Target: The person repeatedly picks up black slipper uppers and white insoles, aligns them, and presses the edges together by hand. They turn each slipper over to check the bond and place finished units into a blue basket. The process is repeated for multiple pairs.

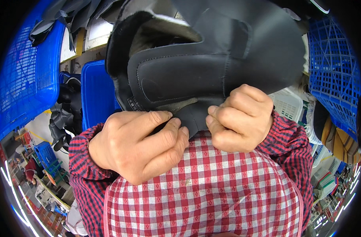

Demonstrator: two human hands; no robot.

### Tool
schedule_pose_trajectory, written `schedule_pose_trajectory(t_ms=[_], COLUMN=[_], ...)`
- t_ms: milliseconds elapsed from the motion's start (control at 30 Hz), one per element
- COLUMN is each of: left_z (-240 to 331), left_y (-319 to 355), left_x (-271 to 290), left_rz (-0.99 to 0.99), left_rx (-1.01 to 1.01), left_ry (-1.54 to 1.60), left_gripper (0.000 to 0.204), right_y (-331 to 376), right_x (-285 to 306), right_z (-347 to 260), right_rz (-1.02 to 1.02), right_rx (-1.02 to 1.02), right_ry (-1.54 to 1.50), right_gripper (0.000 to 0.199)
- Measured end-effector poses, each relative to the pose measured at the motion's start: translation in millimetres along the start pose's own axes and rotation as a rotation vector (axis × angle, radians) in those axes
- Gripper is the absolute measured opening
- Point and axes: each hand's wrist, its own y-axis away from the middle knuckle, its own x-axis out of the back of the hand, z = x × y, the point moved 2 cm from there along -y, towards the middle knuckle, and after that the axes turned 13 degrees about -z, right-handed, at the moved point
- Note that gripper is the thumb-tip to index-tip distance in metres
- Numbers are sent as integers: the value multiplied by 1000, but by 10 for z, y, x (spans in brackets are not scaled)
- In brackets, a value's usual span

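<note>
both hands pinch the lower edge of a black padded piece

the black padded piece [196, 59] is large, matte and thick, with stitched seams outlining a curved panel and a pale lining showing at its upper opening. it is held up close, above the red-and-white checked apron [204, 189]. the left hand [139, 148] is curled, thumb and fingers closed on the piece's bottom edge. the right hand [239, 118], just beside it, is clenched into a near fist, gripping the same edge. left of the piece stands a blue plastic crate [24, 79] with dark pieces draped over its rim; a blue lattice basket [334, 71] is to its right, contents not visible.
</note>
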Motion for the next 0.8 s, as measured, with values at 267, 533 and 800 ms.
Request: schedule_pose_trajectory(t_ms=[267,533,800], left_z=[-125,-703,-978], left_y=[20,146,135], left_x=[-94,-476,-662], left_rz=[43,-157,-154], left_rx=[103,828,820], left_ry=[185,1044,1207], left_gripper=[17,12,18], right_y=[29,132,216], right_x=[-4,-341,-442], right_z=[70,580,869], right_rz=[-63,-323,-460], right_rx=[-159,-631,-690], right_ry=[-23,-891,-1105], right_gripper=[24,21,20])
